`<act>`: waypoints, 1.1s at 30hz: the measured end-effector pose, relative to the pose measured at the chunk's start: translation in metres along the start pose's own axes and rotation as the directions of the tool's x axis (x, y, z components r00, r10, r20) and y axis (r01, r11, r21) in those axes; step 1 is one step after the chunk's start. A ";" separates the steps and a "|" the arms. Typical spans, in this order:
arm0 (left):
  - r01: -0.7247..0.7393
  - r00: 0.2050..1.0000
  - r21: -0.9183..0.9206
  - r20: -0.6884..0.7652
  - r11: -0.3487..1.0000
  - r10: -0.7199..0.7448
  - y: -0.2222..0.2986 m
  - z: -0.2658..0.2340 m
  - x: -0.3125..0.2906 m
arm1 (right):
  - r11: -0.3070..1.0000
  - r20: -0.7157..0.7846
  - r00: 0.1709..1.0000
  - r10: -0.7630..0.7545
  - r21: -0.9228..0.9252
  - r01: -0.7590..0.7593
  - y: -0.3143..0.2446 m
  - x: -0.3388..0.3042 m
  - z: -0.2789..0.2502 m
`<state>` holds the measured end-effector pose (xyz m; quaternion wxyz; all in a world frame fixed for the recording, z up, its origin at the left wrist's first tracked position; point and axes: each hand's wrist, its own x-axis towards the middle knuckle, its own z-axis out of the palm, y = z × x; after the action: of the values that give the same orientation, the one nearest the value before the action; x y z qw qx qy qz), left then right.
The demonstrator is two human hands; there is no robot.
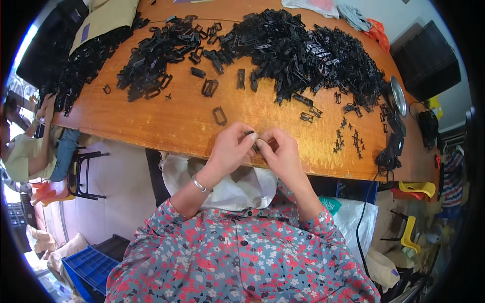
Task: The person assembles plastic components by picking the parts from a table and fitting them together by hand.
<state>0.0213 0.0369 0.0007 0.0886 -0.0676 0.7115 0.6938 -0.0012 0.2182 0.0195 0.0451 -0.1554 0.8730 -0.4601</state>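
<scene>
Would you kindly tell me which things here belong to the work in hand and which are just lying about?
In the work:
left hand and right hand, pinching a small black plastic part
large heap of black plastic parts
smaller heap of black frames
single black frame

Lying about:
metal dish
black cable
crumpled cloths

You wear a floral blouse [237,252] of grey-blue cloth, printed all over with red and pink blossoms and small white flowers, buttoned down the front with dark round buttons. Its sleeves end at the forearms. Your left wrist carries a thin silver metal bangle [201,185]. Both hands are bare, with no gloves.
</scene>
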 end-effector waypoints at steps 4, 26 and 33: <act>-0.380 0.915 0.155 -0.080 0.912 0.395 0.008 -0.001 0.003 | 0.593 0.314 0.929 0.197 0.716 -0.368 0.009 -0.004 -0.006; -0.133 0.913 0.915 -0.037 0.381 0.407 0.056 -0.042 0.143 | 0.230 0.484 0.860 0.163 0.829 -0.510 0.011 -0.010 -0.014; -0.052 0.999 -0.051 0.011 0.997 0.052 0.066 -0.048 0.079 | 0.125 0.328 0.894 0.304 0.917 -0.379 0.008 -0.001 -0.005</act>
<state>-0.0720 -0.0074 0.0483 0.0733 -0.0469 0.6947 0.7140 -0.0031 0.2266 0.0156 0.2613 0.0966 0.4028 -0.8719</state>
